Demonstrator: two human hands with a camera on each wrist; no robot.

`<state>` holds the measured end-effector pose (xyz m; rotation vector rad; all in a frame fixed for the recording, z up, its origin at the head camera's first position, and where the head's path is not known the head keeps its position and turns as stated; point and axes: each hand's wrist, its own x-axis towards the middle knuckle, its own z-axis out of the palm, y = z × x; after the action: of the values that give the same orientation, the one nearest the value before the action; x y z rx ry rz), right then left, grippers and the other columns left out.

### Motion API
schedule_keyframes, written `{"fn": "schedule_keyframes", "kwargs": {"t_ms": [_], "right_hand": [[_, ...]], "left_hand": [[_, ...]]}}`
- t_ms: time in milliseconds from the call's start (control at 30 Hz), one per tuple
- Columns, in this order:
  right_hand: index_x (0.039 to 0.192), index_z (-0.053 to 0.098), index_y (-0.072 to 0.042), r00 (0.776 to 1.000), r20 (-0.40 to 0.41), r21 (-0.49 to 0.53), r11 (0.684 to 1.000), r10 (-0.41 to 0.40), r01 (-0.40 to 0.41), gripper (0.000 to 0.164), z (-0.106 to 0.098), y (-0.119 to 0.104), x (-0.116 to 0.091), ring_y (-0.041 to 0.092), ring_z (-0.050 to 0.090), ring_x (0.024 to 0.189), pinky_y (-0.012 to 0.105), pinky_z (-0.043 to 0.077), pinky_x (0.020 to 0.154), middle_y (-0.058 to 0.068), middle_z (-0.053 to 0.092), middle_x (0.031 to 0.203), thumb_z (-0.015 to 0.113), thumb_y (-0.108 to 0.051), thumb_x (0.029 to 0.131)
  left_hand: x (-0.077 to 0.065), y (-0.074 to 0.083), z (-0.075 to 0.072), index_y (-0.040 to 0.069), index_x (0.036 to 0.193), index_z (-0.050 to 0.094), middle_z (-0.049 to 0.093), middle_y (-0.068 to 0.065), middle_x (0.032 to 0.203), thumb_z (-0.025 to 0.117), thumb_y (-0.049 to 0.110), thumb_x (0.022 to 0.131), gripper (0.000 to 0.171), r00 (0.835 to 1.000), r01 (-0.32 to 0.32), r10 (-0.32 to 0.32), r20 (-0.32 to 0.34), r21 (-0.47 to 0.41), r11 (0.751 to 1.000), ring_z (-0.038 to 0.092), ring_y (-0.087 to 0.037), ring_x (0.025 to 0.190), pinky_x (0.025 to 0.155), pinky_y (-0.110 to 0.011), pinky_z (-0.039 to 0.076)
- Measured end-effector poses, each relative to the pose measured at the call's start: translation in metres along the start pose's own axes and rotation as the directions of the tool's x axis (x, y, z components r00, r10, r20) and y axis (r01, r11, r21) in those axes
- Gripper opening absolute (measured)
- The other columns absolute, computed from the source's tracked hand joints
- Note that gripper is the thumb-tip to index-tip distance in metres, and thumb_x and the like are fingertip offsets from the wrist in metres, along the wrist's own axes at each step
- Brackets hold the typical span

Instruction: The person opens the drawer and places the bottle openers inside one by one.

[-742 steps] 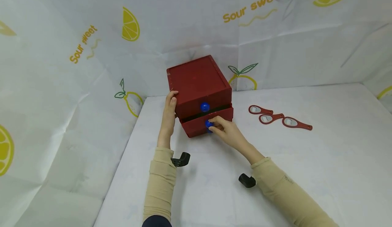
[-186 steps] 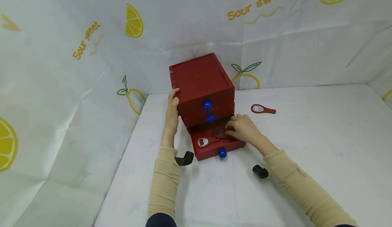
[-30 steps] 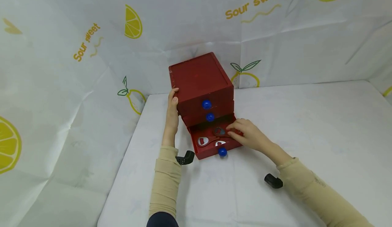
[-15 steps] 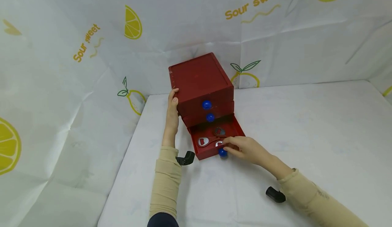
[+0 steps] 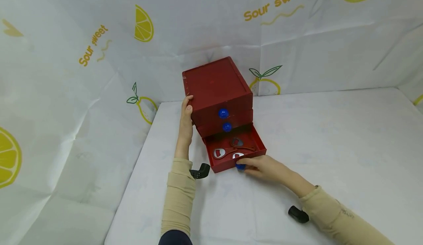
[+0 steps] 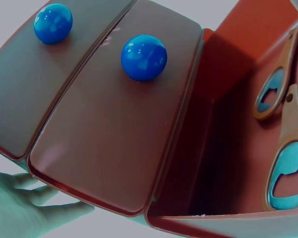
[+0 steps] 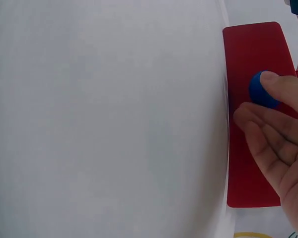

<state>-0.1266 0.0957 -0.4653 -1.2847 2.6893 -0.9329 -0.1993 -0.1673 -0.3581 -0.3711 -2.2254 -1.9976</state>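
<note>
A red drawer cabinet stands with its bottom drawer pulled out and the two above pushed in. Along the cabinet's left side rests my left hand, its fingers extended flat against the wall in the left wrist view. My right hand is at the bottom drawer's front, thumb and index finger pinching its blue knob. Inside that drawer lie three red bottle openers: one at the left, one farther back, and one by the front wall, partly hidden.
Blue knobs stick out from the upper drawers. Behind the cabinet rises a white lemon-print backdrop. A white cloth covers the table, reaching in front of the drawer and to its right.
Over the last second my right hand moved from above the drawer down to its knob. Earlier, the openers lay on the table and the middle drawer stood ajar. My left hand stayed put.
</note>
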Motion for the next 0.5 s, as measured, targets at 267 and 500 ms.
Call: {"fn": "schedule_keyframes", "kwargs": {"t_ms": [267, 500], "right_hand": [[0.112, 0.063, -0.021, 0.996, -0.013, 0.050, 0.995, 0.088, -0.087, 0.026, 0.003, -0.004, 0.005, -0.003, 0.053, 0.073, 0.017, 0.046, 0.067, -0.010, 0.067, 0.089, 0.064, -0.024, 0.086], [0.111, 0.064, -0.018, 0.993, -0.044, 0.060, 0.992, 0.111, -0.109, 0.026, 0.000, -0.008, 0.011, -0.001, 0.056, 0.074, 0.018, 0.048, 0.068, -0.007, 0.068, 0.091, 0.064, -0.022, 0.086]], "left_hand": [[0.000, 0.001, 0.000, 0.018, 0.141, 0.026, 0.029, -0.011, 0.143, 0.026, 0.036, 0.090, 0.054, 1.000, 0.003, -0.003, -0.006, 0.003, 1.000, 0.041, -0.024, 0.116, 0.087, -0.034, 0.038], [-0.001, 0.001, 0.000, 0.019, 0.141, 0.027, 0.030, -0.011, 0.142, 0.026, 0.037, 0.090, 0.054, 1.000, 0.006, -0.006, -0.009, 0.001, 1.000, 0.042, -0.023, 0.114, 0.086, -0.033, 0.039]]}}
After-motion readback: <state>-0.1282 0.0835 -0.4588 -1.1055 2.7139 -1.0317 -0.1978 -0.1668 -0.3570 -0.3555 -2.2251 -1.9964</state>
